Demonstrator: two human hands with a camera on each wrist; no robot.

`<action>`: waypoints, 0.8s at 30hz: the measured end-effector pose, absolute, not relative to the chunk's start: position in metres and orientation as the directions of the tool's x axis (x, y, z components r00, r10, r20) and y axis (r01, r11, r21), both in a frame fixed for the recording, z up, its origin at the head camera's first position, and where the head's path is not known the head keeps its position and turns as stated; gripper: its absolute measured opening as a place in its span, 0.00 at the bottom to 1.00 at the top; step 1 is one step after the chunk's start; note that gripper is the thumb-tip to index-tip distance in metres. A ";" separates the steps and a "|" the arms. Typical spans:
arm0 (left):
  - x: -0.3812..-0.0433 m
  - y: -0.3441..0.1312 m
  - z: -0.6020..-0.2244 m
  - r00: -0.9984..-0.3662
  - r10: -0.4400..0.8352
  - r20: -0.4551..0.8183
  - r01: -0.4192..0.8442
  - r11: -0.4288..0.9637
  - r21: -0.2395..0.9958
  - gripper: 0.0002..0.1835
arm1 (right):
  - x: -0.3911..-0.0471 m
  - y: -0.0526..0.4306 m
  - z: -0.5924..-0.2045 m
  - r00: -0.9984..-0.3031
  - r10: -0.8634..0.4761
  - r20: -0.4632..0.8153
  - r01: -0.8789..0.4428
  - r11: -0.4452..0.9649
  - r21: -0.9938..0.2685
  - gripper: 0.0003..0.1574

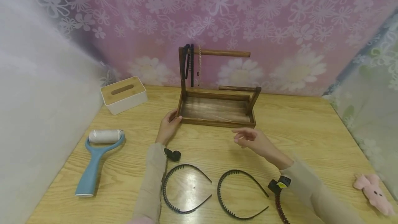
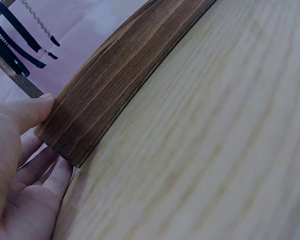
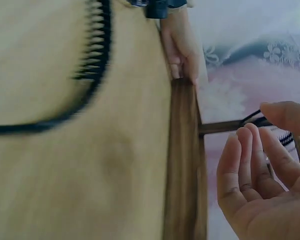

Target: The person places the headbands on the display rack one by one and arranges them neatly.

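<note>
A brown wooden rack (image 1: 214,124) with a tray base and two rods stands at the back of the table. My left hand (image 1: 169,126) grips its front left corner; in the left wrist view the thumb lies on the edge and the fingers sit at the end. Just off the rack's front right, my right hand (image 1: 253,141) is in the air with loosely bent fingers and nothing in them. Black headbands (image 1: 191,65) and a beaded headband (image 1: 199,65) hang at the left of the upper rod (image 1: 227,53).
Two dark toothed headbands, one on the left (image 1: 164,191) and one on the right (image 1: 219,193), lie in front. A reddish-brown headband (image 1: 279,206) is partly under the right wrist. A tissue box (image 1: 127,104) and lint roller (image 1: 93,168) lie left, a pink plush toy (image 1: 374,193) right.
</note>
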State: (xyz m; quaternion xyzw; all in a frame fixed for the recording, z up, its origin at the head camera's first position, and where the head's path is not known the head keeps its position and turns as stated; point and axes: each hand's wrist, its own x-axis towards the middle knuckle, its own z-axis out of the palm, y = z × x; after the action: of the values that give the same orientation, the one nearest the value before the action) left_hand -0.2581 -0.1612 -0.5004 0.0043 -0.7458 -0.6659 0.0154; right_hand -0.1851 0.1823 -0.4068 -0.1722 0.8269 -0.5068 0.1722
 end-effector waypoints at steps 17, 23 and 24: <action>-0.260 -0.161 -0.503 -1.000 -0.019 0.023 0.021 0.091 0.996 0.31 | -0.093 0.253 -0.432 -0.863 -0.426 -0.273 0.046 0.471 -0.881 0.26; -0.257 -0.161 -0.498 -1.000 -0.013 -0.003 -0.004 0.089 0.996 0.31 | -0.066 0.277 -0.440 -0.828 -0.399 -0.393 0.154 0.513 -0.845 0.27; -0.257 -0.161 -0.496 -1.000 -0.008 -0.010 -0.011 0.080 0.997 0.32 | -0.062 0.282 -0.442 -0.824 -0.430 -0.370 0.120 0.506 -0.854 0.27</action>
State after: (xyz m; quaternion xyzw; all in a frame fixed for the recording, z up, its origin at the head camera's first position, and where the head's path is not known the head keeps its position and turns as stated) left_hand -0.2569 -0.1613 -0.4957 0.0064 -0.7350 -0.6780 -0.0012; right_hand -0.0620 0.2817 -0.4423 -0.0944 0.8209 -0.4878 0.2815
